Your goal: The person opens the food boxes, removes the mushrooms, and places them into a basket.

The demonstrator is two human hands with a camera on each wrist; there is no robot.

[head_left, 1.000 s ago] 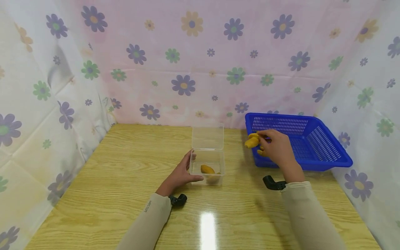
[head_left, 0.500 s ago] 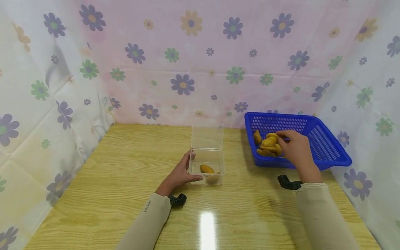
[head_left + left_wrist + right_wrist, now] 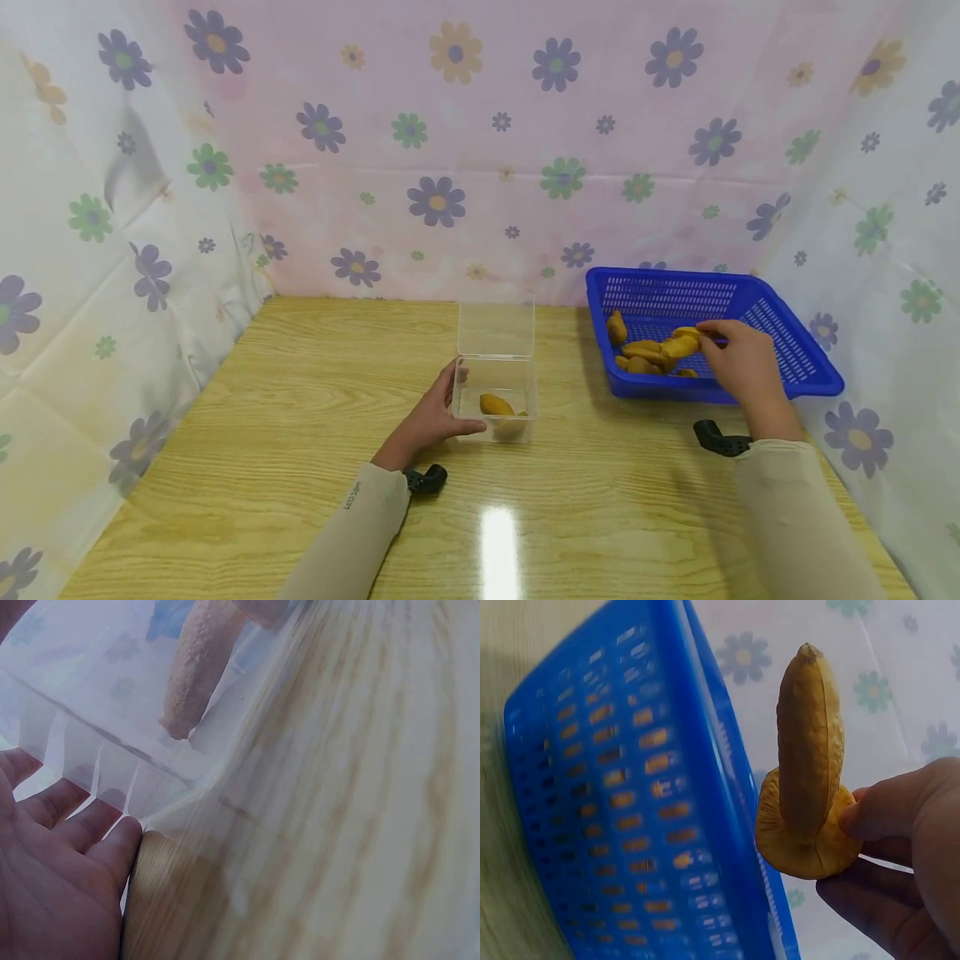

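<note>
My right hand (image 3: 750, 367) pinches a yellow-brown mushroom (image 3: 808, 750) by its cap between thumb and fingers, above the blue plastic basket (image 3: 787, 387). In the right wrist view its thick stem points up and its ribbed cap sits below. Several more mushrooms (image 3: 643, 350) lie in the basket's left part. My left hand (image 3: 429, 419) holds the left side of a clear plastic box (image 3: 480, 373), thumb along the front and fingertips against the wall. Its hinged lid (image 3: 497, 329) stands raised at the back. Inside the box lies a mushroom (image 3: 497, 406), partly seen through the plastic.
Both the box and the basket stand on a wood-grain table (image 3: 330, 350). A flowered cloth (image 3: 360, 208) hangs behind the table and along both sides. Black wrist mounts (image 3: 427, 480) sit at both cuffs.
My right hand has moved rightward with the mushroom, from the basket's left edge to over its middle, uncovering the mushrooms in the basket. My left hand and the box stay put.
</note>
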